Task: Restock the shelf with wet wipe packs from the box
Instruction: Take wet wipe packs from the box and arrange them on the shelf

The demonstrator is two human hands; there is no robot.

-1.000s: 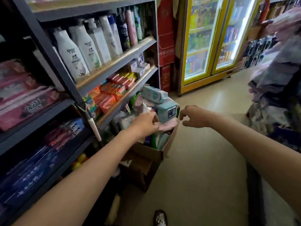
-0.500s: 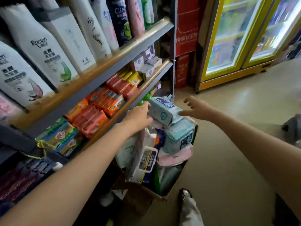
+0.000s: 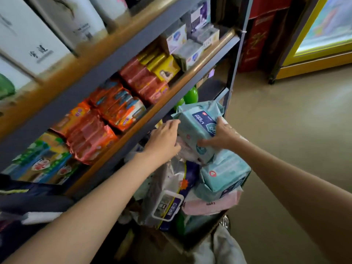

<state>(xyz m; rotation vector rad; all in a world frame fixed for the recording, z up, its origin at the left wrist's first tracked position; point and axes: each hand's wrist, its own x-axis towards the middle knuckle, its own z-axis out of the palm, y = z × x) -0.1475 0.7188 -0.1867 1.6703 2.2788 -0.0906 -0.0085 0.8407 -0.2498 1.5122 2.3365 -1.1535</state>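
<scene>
A light-teal wet wipe pack [image 3: 196,126] lies on top of the pile in the cardboard box [image 3: 213,231] beside the shelf. My right hand [image 3: 222,135] grips its right side, fingers wrapped under it. My left hand [image 3: 163,139] rests against its left edge with the fingers spread. Below it sit another teal pack [image 3: 225,172], a pink pack [image 3: 211,204] and a white-and-navy pack with a flip lid [image 3: 169,202]. The box's lower part is hidden by the packs and by my leg.
The grey metal shelf [image 3: 133,52] on the left holds red, orange and yellow packets [image 3: 122,107] and white bottles above. A lower shelf edge [image 3: 156,111] runs just above the box. A yellow-framed fridge [image 3: 316,60] stands at the back right; beige floor [image 3: 285,121] lies to the right.
I have leaned closer to the box. My right hand has closed on the top teal pack, and my left hand has come against its left edge.
</scene>
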